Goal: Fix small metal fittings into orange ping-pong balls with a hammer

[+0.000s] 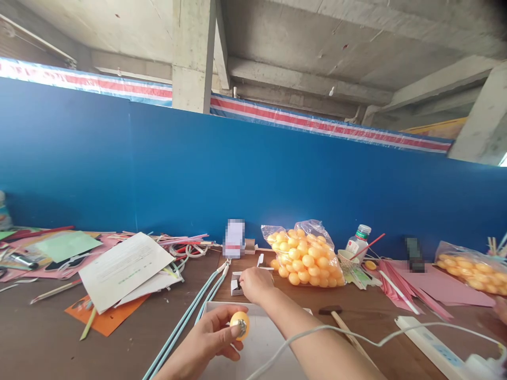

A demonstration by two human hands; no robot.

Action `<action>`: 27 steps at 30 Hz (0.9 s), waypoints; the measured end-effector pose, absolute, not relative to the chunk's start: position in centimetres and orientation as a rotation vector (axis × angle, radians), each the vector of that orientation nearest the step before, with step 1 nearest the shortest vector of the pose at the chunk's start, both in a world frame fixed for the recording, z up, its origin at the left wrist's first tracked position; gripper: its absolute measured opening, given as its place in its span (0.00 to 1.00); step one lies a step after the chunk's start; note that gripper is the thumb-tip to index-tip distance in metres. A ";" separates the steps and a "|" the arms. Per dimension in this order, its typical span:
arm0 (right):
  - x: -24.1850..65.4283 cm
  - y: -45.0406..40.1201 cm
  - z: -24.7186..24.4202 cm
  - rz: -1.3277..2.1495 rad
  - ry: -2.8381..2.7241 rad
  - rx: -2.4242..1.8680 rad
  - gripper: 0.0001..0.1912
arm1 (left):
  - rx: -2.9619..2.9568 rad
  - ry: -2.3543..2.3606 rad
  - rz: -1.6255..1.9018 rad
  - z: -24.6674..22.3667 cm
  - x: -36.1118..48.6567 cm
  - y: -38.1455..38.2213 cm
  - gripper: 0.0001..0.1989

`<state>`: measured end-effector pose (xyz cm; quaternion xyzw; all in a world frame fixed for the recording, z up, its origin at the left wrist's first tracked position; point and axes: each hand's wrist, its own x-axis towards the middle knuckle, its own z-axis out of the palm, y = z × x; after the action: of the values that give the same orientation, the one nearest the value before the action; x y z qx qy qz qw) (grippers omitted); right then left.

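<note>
An orange ball with a small silvery patch on its front is held between the thumb and fingers of my left hand, above a white tray. My right hand reaches forward to a small white box with dark contents. Its fingers are bent down at the box's edge, and whatever they hold is hidden. Just right of it lies a clear plastic bag of orange balls. Blue cords run along the table left of the tray.
White papers and coloured sheets lie left. A phone stands at the back. Rightward are a bottle, a hammer, pink paper and a power strip. Its white cable crosses near my right forearm. Another person's hand shows far right.
</note>
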<state>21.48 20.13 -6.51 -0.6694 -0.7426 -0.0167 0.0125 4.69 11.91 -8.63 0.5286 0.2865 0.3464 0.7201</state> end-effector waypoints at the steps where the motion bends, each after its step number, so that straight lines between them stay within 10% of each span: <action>1: 21.4 20.5 -6.8 -0.040 -2.319 -2.111 0.10 | 1.173 0.631 0.774 -8.7 4.8 11.9 0.23; 27: 20.6 22.4 -7.5 0.056 -2.226 -2.261 0.11 | 1.180 0.681 0.785 -9.3 5.0 12.4 0.24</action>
<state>20.62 22.43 -7.45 -0.7125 -0.7012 0.0177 -0.0159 4.96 12.41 -9.34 0.5312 0.3064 0.3531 0.7066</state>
